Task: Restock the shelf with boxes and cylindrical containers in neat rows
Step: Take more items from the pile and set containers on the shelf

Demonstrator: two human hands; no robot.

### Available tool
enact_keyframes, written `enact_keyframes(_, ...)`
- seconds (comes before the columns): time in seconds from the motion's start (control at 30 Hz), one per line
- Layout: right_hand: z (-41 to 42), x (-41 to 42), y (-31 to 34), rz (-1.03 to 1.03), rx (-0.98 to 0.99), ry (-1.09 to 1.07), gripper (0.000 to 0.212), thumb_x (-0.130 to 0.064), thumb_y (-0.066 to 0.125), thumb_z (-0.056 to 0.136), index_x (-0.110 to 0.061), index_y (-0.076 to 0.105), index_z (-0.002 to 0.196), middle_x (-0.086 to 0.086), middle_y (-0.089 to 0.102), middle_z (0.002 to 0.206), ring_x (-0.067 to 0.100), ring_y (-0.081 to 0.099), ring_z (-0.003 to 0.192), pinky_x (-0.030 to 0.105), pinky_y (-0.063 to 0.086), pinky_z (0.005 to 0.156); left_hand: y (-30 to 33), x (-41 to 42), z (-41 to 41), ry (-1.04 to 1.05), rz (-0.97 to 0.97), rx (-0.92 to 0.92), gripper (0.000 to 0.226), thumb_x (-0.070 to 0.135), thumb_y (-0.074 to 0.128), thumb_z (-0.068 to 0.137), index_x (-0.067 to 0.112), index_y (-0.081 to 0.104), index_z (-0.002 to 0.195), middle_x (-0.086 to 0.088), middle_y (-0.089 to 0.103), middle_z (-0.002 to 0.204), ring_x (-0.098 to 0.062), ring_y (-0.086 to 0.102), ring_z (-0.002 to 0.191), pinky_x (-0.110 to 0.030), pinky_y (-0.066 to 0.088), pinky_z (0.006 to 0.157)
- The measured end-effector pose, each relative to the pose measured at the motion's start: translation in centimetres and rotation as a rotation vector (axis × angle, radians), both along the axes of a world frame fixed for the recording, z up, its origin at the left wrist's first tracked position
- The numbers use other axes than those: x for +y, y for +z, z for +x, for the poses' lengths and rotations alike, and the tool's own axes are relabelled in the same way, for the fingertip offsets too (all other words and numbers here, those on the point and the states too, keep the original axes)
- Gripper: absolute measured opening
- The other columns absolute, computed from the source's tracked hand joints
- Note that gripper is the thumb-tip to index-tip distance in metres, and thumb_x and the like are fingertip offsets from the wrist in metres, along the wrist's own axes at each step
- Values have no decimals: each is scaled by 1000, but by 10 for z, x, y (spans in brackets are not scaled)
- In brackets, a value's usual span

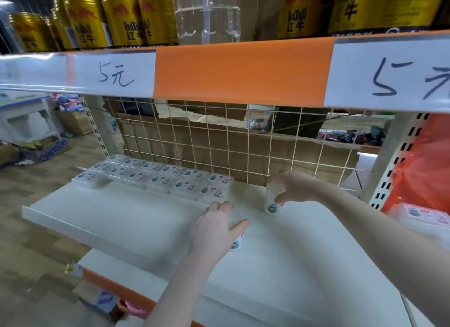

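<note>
On the white shelf [121, 219], the left hand [214, 229] curls its fingers [239, 225] round a small white container [237, 242] standing upright. Farther back, at 2 o'clock, the right hand [295, 186] grips another upright container [274, 202] (clear-topped). At 11 o'clock, flat boxes [158, 178] sit in two rows before the wire grid [219, 141].

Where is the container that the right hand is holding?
In the head view, right of centre: the container stands upright on the white shelf, near the wire grid, just right of the flat boxes.
</note>
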State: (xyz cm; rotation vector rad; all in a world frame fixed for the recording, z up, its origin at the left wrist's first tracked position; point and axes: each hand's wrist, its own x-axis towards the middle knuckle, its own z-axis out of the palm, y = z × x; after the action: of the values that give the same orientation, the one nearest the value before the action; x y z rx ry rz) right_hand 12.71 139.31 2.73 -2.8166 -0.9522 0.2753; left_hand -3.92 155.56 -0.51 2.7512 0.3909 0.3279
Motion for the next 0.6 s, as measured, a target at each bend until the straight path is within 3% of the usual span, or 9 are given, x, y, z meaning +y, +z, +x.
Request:
enact_keyframes(0.17, 19, 27, 0, -11, 13, 51, 56, -19, 70, 79, -23, 50, 131, 4, 56, 126, 24, 54, 109, 32, 46, 87, -1, 3, 0, -53, -1, 26, 55, 63, 50, 84, 30, 49, 128, 3, 52, 125, -22, 54, 112, -31, 44, 83)
enact_keyframes(0.37, 32, 50, 5, -114, -54, 144, 62, -12, 63, 86, -18, 37, 142, 2, 43, 143, 23, 42, 127, 31, 34, 99, -3, 5, 4, -104, 45, 22, 58, 65, 49, 83, 28, 49, 128, 2, 53, 124, -22, 54, 111, -31, 44, 84)
enact_keyframes(0.6, 42, 45, 1, -70, -13, 94, 65, -10, 66, 81, -24, 41, 140, -2, 46, 141, 21, 46, 123, 29, 38, 97, -4, 16, 4, -210, 14, -6, 63, 61, 57, 80, 31, 45, 134, 7, 48, 129, -16, 47, 118, -29, 40, 92)
